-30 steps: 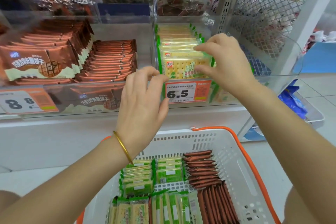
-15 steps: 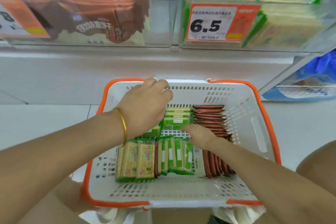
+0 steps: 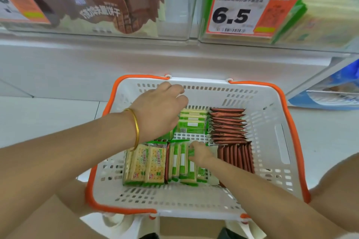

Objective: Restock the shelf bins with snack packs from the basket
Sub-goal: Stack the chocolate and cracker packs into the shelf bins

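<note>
Both forearms reach down into the basket (image 3: 275,141). The right hand (image 3: 202,153) pinches an upright green cracker pack (image 3: 192,169). The left hand (image 3: 159,111) hovers knuckles-up with its fingers curled under, so I cannot tell whether it grips anything.

Basket (image 3: 272,122): matt white perforated plastic w/ smooth orange rim. Green packs (image 3: 153,163) & brown packs (image 3: 229,124): glossy film wrap. Shelf bins (image 3: 174,31): clear, shiny plastic. Price tag (image 3: 239,13): printed paper. Bangle (image 3: 136,128): polished gold-tone metal.

Bare forearms; gold bangle (image 3: 135,129) on left wrist.
</note>
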`<action>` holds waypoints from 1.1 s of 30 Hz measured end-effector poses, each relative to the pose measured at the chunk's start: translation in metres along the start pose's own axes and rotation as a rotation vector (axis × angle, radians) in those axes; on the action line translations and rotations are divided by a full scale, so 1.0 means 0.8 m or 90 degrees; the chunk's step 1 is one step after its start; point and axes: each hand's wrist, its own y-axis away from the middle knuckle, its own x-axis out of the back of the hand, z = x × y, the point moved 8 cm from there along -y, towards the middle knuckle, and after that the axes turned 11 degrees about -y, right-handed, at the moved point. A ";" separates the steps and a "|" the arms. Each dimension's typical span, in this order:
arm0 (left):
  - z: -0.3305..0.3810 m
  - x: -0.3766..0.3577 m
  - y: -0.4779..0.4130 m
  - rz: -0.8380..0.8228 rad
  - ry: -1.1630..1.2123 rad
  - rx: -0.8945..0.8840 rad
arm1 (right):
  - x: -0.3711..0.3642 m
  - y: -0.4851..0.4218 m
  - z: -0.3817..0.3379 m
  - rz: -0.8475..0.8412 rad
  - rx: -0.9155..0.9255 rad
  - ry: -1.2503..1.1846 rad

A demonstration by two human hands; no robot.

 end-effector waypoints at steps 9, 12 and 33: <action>0.013 -0.004 -0.003 -0.011 0.028 -0.022 | 0.031 0.024 -0.006 0.079 -0.043 -0.069; 0.019 -0.005 -0.008 -0.022 0.060 -0.045 | 0.095 0.047 -0.023 0.126 -0.063 -0.152; -0.038 0.183 0.015 0.399 0.471 0.002 | 0.393 0.347 -0.163 0.391 0.406 -0.285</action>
